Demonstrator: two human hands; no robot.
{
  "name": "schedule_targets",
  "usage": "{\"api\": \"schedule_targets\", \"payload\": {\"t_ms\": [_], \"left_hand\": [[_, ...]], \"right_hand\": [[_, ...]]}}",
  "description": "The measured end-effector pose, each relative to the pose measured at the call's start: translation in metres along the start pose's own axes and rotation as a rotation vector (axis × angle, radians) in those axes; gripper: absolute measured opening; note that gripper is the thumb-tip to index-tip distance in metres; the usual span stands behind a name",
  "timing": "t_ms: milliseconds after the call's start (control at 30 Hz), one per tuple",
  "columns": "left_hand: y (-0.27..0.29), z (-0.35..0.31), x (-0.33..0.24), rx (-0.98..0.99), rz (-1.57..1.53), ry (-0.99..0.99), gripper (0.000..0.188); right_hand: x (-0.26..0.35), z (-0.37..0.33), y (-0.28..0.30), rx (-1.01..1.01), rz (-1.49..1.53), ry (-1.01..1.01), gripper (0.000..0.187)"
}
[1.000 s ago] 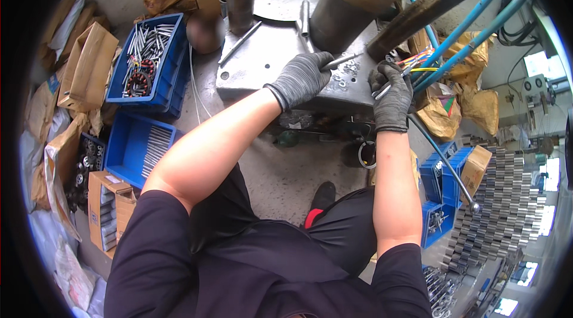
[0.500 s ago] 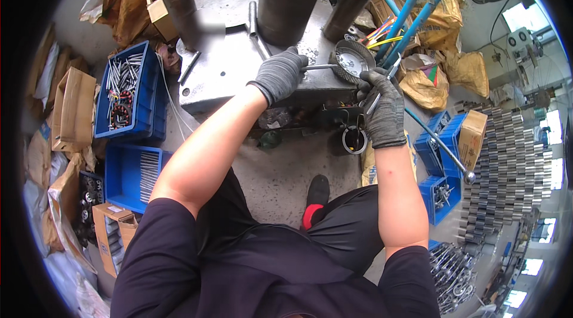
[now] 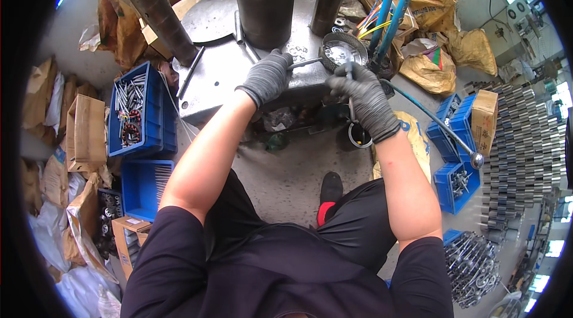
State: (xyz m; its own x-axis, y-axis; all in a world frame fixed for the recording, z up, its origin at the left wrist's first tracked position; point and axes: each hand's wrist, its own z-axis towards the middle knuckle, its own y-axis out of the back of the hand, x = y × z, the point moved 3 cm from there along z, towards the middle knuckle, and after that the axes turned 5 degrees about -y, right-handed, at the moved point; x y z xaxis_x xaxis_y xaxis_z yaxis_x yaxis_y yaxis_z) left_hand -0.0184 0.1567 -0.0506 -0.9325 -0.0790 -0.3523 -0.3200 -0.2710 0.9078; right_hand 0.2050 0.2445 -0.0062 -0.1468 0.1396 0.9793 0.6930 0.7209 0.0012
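My left hand (image 3: pixel 267 77), in a grey knit glove, is closed around a thin metal rod (image 3: pixel 306 63) whose free end points right, toward a round dark dish (image 3: pixel 324 55). Small shiny rings (image 3: pixel 340 53) lie in that dish. My right hand (image 3: pixel 371 103), gloved alike and smeared by motion, is at the dish's near side. A slim metal rod (image 3: pixel 351 109) is gripped in it, roughly upright, its upper part overlapping the dish. Both hands are over the near edge of a steel press table (image 3: pixel 239 73). Loose small rings (image 3: pixel 298 50) lie beside the thick column.
A thick steel column (image 3: pixel 262 13) and dark posts (image 3: pixel 149 7) rise from the table. Metal bars (image 3: pixel 191 73) lie on it. A blue lever with a ball end (image 3: pixel 476 160) juts out right. Blue bins of parts (image 3: pixel 134 115) stand left; stacked metal cylinders (image 3: pixel 519 151) fill the right.
The view has shifted, moving the scene mostly left at the top. My right hand has come closer to the dish, turning its rod more upright. My left hand keeps its rod.
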Motion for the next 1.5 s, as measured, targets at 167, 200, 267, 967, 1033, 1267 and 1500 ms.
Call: {"api": "schedule_targets", "payload": {"t_ms": [167,200,267,967,1033,1267,1500], "left_hand": [[0.000,-0.001,0.005,0.026,0.029,-0.020,0.025],[0.000,-0.003,0.003,-0.003,0.023,-0.007,0.023],[0.000,-0.005,0.004,-0.031,0.020,0.001,0.022],[0.025,-0.018,0.020,-0.300,-0.746,0.354,0.017],[0.038,-0.024,0.010,-0.293,-0.865,0.374,0.014],[0.049,-0.062,0.001,-0.253,-1.630,0.669,0.013],[0.058,-0.086,-0.004,-0.149,-1.692,0.749,0.023]], "right_hand": [[0.000,-0.009,-0.028,0.104,-0.950,0.441,0.027],[0.007,-0.012,-0.036,0.166,-1.023,0.287,0.026],[-0.007,-0.009,-0.043,0.185,-1.031,0.393,0.027],[-0.025,0.030,-0.063,0.213,-0.933,0.288,0.032],[-0.034,0.026,-0.046,0.141,-0.120,-0.043,0.031],[-0.005,0.005,-0.027,0.194,0.596,-0.359,0.063],[0.015,-0.020,-0.061,-0.026,-0.579,0.519,0.066]]}}
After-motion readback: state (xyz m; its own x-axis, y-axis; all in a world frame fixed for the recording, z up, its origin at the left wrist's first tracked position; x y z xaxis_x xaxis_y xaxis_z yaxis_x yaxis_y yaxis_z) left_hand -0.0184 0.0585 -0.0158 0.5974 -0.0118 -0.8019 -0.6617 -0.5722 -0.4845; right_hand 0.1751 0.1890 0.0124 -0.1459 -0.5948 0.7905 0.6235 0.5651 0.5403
